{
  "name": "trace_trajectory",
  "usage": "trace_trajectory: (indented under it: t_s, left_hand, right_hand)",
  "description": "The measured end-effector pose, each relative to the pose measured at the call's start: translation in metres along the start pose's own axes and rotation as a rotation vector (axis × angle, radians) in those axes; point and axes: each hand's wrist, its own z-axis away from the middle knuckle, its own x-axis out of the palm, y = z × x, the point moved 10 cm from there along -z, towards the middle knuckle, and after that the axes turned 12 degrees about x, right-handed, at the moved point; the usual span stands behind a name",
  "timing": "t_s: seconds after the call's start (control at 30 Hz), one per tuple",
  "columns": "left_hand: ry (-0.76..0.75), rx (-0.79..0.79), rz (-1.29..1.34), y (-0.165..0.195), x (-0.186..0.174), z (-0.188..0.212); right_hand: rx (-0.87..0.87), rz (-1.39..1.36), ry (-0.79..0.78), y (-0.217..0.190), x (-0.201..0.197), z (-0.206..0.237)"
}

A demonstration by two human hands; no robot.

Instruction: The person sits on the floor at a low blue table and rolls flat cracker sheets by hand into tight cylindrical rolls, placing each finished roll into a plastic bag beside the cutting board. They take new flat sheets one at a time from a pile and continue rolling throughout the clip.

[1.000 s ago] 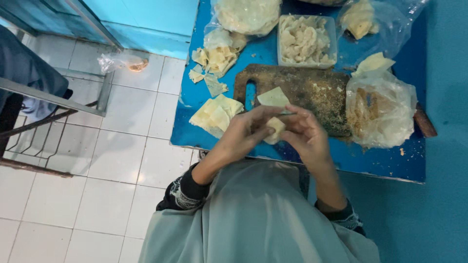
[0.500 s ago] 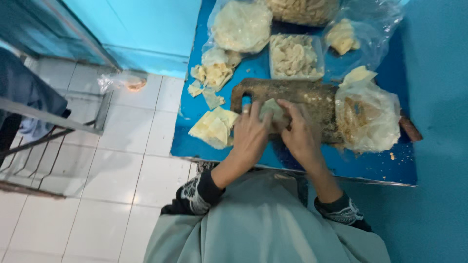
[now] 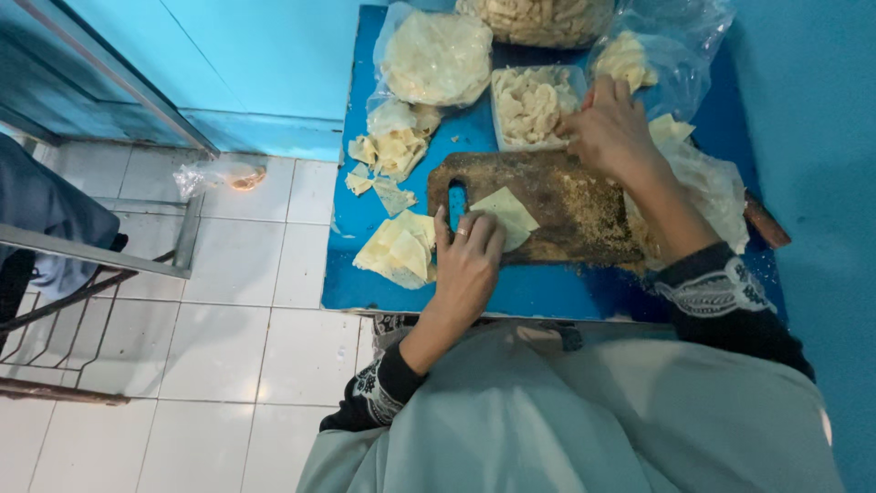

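On the wooden board (image 3: 557,205) mid-tabletop (image 3: 547,292) | left hand (image 3: 467,265) flat, fingers pressing a pale dough square (image 3: 509,215) | right hand (image 3: 610,128) curled, fingertips reaching into the clear tub of filling (image 3: 527,105) near the far edge; hold unclear.

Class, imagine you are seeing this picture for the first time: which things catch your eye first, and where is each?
The bright blue table stands out, with a brown wooden cutting board at its middle. The left hand presses a pale dough square on the board, while the right hand reaches to the filling tub behind it.
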Motion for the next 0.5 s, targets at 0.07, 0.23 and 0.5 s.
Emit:
trace_trajectory:
  t_s: [0.07,0.23,0.5]
  left_hand:
    - [-0.017,-0.004,0.012,0.0,0.001,0.001]
    - [-0.002,0.006,0.0,0.0,0.0,-0.001]
    - [-0.004,-0.005,0.003,0.001,0.003,0.004]
  right_hand:
    - [-0.005,-0.002,-0.012,0.0,0.001,-0.002]
    - [0.01,-0.067,-0.074,0.001,0.0,-0.008]
    - [-0.036,-0.183,-0.07,0.004,-0.003,-0.009]
